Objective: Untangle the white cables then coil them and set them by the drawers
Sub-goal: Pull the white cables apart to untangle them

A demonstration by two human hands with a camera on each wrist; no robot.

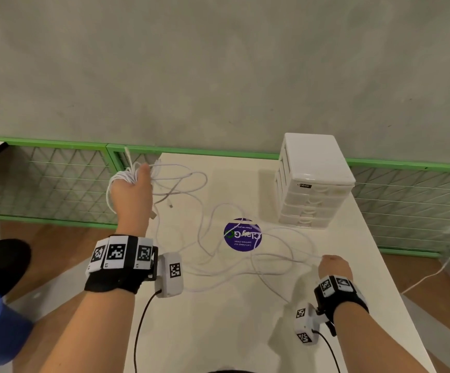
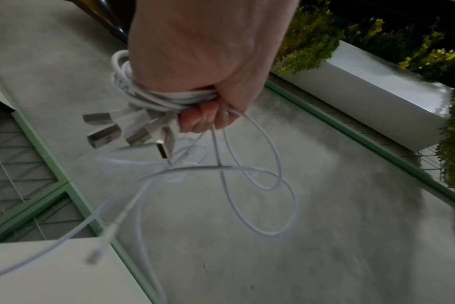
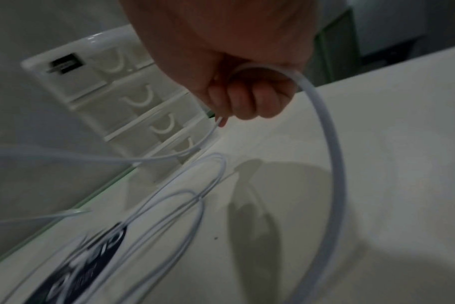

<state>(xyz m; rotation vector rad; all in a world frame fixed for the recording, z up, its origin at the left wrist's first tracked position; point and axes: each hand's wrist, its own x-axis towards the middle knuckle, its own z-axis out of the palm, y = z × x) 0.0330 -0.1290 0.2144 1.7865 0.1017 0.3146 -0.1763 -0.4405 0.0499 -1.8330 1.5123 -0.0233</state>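
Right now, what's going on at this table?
A person is sorting white cables. The left hand grips a coiled bundle with USB plugs sticking out, raised above the table. The right hand holds one strand. Loose loops lie tangled before the drawers.

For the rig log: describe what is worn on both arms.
Bare forearms, no sleeves. Each wrist carries a black band topped with white square tags printed with black-and-white codes. A white camera box, also tagged, hangs beside each band, trailing a thin black cable.
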